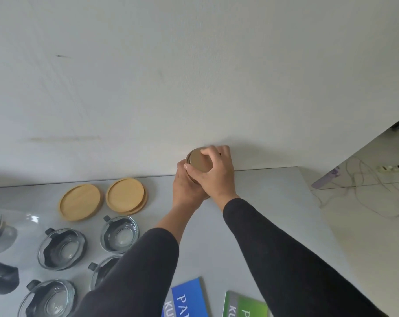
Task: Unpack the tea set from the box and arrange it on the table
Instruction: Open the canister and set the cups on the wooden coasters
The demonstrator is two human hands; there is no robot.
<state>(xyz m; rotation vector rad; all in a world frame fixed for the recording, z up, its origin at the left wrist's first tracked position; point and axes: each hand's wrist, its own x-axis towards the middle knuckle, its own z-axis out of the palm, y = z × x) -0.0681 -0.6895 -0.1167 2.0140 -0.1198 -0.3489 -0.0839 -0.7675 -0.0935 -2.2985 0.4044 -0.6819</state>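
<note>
**Both hands on a lidded jar at the table's far edge**

While only the head view is available, it shows enough: the jar (197, 165) stands near the back edge of the grey table (262, 202), close to the wall. The left hand (187, 188) wraps its body from below, and the right hand (216, 172) curls its fingers (207, 154) over the round tan lid (197, 160). Both hands are closed around it, nothing else held.

Left of them lie 2 wooden coasters (80, 201), one seemingly stacked on another, and 4 glass cups (119, 234) with dark sleeves.

Judging by the glimpse under the lid, the jar is probably rigid, smooth and breakable; holding the body firmly and gripping the lid by its rim seems safest, since glass slips easily.
</note>
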